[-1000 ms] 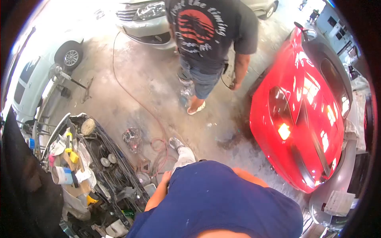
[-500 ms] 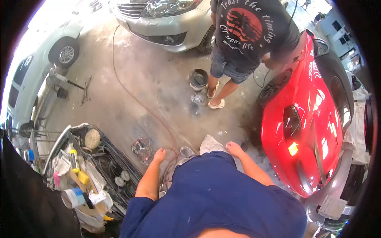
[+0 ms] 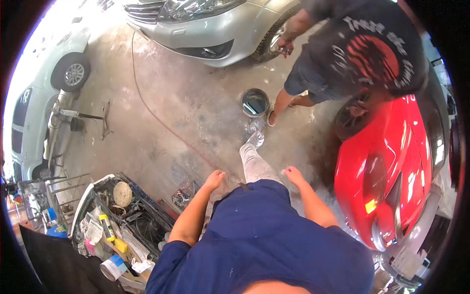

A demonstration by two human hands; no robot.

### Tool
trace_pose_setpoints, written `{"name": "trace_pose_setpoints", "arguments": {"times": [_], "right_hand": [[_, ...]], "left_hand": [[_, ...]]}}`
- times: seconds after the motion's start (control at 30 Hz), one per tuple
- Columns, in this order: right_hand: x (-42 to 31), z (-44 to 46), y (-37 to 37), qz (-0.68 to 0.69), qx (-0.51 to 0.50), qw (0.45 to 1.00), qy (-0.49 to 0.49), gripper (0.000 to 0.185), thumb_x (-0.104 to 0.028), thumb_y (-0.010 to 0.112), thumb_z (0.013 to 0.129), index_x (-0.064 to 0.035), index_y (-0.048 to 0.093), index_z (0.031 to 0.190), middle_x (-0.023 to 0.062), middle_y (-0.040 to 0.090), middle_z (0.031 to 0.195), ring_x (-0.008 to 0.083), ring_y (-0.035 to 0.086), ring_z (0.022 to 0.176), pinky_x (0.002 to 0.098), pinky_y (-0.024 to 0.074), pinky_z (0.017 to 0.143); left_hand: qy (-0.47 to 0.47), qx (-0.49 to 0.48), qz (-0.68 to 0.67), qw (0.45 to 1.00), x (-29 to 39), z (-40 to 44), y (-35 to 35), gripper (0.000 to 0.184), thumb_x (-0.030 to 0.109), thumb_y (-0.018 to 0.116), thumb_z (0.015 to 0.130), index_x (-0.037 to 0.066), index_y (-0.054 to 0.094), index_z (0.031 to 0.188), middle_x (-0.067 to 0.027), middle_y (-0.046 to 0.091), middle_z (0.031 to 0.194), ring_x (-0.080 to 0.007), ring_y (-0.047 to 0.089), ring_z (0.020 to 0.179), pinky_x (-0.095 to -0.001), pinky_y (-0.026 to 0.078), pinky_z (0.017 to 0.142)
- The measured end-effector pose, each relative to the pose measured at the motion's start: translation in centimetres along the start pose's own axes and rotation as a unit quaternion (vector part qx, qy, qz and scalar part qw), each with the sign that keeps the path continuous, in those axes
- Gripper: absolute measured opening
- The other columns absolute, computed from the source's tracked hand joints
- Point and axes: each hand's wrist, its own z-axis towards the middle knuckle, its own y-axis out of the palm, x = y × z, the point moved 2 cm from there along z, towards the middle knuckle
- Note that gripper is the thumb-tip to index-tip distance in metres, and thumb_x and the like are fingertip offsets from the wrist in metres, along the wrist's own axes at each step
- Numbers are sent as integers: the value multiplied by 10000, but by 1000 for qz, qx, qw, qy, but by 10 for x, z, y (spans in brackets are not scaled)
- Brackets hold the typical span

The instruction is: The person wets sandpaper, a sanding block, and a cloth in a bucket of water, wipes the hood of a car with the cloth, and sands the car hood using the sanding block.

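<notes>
My left hand point(image 3: 214, 180) hangs beside my hip with its fingers curled in and nothing seen in them. On the other side, my right hand point(image 3: 293, 175) is loosely closed too, and no object shows in it. Neither hand touches anything. Ahead of my outstretched foot stands a bucket point(image 3: 254, 115) with dark liquid in it. The red car point(image 3: 355, 164) is to the right of my right hand. A car front part point(image 3: 100, 183), loaded with loose items, lies to the left of my left hand.
A co-worker point(image 3: 362, 54) bends by the red car's wheel. A silver car point(image 3: 205, 44) stands ahead, a white car point(image 3: 46, 98) far left. A hose point(image 3: 161, 121) crosses the floor. A yellow-handled tool point(image 3: 106, 227) and a can point(image 3: 113, 267) rest on the car part.
I have stepped forward with one leg, and the bucket appears closer. The co-worker has shifted right and bent towards the red car, one hand now visible. My hands remain at my sides.
</notes>
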Motion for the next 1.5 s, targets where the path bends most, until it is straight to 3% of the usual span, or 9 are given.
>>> {"name": "trace_pose_setpoints", "arguments": {"times": [0.43, 0.5, 0.63, 0.97, 1.1, 1.2, 1.23, 1.37, 1.5], "right_hand": [[-185, 365, -2, -79, 22, 993, -84, 569, -340, 665, 882, -2, 528, 1318, 264, 582, 1297, 433, 547, 1226, 496, 463, 1007], [-195, 408, 1, -72, 35, 995, -62, 570, -319, 667, 874, -10, 520, 1331, 255, 575, 1311, 419, 551, 1229, 493, 466, 1011], [-188, 496, 24, -59, 77, 995, -29, 569, -259, 652, 870, -16, 487, 1357, 255, 568, 1305, 432, 560, 1200, 498, 470, 1022], [-110, 641, 119, -186, 108, 976, -33, 671, -160, 720, 785, 29, 462, 1375, 250, 554, 1302, 433, 579, 1192, 510, 510, 970], [-121, 653, 108, -71, -1, 992, 100, 411, -160, 414, 988, 5, 576, 1328, 262, 568, 1373, 366, 576, 1274, 455, 465, 1072], [-89, 679, 129, -97, -100, 990, 33, 572, -228, 702, 776, 21, 561, 1272, 224, 648, 1137, 398, 646, 1097, 495, 520, 933], [-99, 671, 114, -57, -85, 994, 40, 533, -250, 694, 780, 6, 583, 1234, 201, 660, 1082, 376, 661, 1055, 483, 527, 899], [-120, 623, 80, 228, -94, 959, 137, 413, -312, 679, 809, -45, 622, 1119, 130, 666, 975, 283, 689, 940, 422, 541, 765], [-135, 570, 60, 588, -57, 765, 256, 338, -302, 645, 868, -51, 595, 1089, 125, 605, 970, 266, 667, 878, 397, 527, 671]], "left_hand": [[93, -15, 147, 985, 150, 326, -19, 309, 291, 542, 971, 44, 683, 1091, -211, 638, 1192, -403, 556, 1171, -500, 450, 985], [264, -34, 279, 923, 139, 396, 14, 291, 262, 543, 962, 30, 683, 1069, -173, 616, 1242, -382, 515, 1206, -495, 434, 1007], [290, -6, 326, 900, 184, 507, 45, 306, 255, 565, 935, 2, 692, 1052, -171, 597, 1266, -387, 503, 1206, -478, 428, 1051], [69, -275, 544, 790, 151, 715, 131, 379, 239, 534, 951, 113, 675, 1279, -140, 592, 1403, -325, 583, 1280, -465, 499, 1030], [58, -272, 545, 791, 122, 738, 145, 377, 264, 541, 953, 140, 676, 1283, -140, 591, 1402, -340, 576, 1283, -470, 496, 1030], [139, -276, 546, 779, 98, 750, 148, 402, 274, 536, 959, 90, 659, 1294, -177, 606, 1368, -344, 585, 1271, -464, 488, 1040], [168, -231, 425, 859, 96, 747, 143, 417, 279, 525, 960, 28, 651, 1270, -248, 619, 1311, -372, 602, 1232, -454, 493, 1020], [151, -229, 321, 906, 121, 723, 118, 411, 277, 580, 924, -16, 635, 1208, -299, 650, 1189, -446, 620, 1134, -453, 505, 948], [-75, -207, 27, 975, 163, 663, 67, 399, 186, 643, 937, 40, 571, 1302, -101, 654, 1137, -205, 639, 971, -397, 542, 889]]}}
